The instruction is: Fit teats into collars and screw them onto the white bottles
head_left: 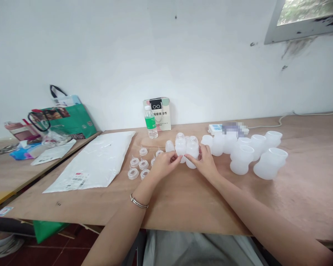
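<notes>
Several frosted white bottles with clear domed caps stand grouped in front of me, among them a left capped bottle [180, 146] and a right capped bottle [193, 147]. My left hand [166, 163] is closed in a pinch at the front of the left one; whatever its fingertips hold is hidden. Curled against the side of the right capped bottle is my right hand [207, 162], its thumb across the front and fingers along the right side. Left of my left hand lie several clear ring-shaped nipple pieces [143, 164], some partly covered by my wrist.
Several uncapped frosted bottles [241, 159] stand to the right. Behind them sits a white box [215, 128] near a cable. A water bottle [151, 123] and a paper bag [164, 114] are by the wall. A white plastic mailer [93, 162] and a green bag [80, 120] occupy the left.
</notes>
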`<move>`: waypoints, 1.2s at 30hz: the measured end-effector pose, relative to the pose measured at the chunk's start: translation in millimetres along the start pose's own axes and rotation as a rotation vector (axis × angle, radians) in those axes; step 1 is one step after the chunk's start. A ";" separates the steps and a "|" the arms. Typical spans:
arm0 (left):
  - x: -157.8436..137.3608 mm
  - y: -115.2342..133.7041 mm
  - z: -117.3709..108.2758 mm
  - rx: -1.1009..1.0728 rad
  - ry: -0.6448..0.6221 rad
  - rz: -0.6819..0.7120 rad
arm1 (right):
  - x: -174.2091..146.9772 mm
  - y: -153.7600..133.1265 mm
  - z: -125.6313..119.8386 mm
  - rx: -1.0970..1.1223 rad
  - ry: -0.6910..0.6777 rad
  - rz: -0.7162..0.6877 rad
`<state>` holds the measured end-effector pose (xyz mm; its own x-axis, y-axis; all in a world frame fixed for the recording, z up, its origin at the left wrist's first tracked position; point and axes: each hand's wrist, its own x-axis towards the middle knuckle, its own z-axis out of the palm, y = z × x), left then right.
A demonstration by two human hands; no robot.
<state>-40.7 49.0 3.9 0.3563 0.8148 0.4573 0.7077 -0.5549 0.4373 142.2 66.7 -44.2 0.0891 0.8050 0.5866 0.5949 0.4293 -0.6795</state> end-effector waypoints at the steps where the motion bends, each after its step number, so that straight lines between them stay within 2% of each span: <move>1: 0.3 0.0 -1.8 0.000 0.052 -0.003 | -0.2 0.4 0.2 -0.002 -0.010 0.000; 5: 1.7 -4.4 -9.8 0.016 0.226 -0.056 | -1.6 2.9 2.4 0.021 -0.077 0.010; 11: 5.1 -15.1 -16.9 -0.010 0.363 -0.145 | -3.0 3.8 7.1 0.118 -0.130 0.053; 17: 11.9 -28.3 -14.9 0.026 0.443 -0.053 | -4.2 3.0 11.1 0.149 -0.118 0.064; 21: 14.4 -40.3 -8.9 0.092 0.383 -0.019 | -5.4 -0.2 12.2 0.195 -0.137 0.063; 26: 20.8 -54.0 -5.6 0.066 0.234 -0.123 | -6.4 -6.0 14.2 0.226 -0.202 -0.006; 30: 30.8 -64.4 -7.1 0.024 0.153 -0.151 | -7.6 -10.0 17.8 0.224 -0.251 -0.025; 36: 49.4 -73.3 -10.0 0.032 -0.050 -0.206 | -9.4 -14.2 19.3 0.215 -0.336 -0.039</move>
<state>-81.1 128.3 2.2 0.2316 0.9180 0.3218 0.7871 -0.3713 0.4925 117.6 60.9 -48.6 -0.2177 0.8602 0.4612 0.4087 0.5094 -0.7573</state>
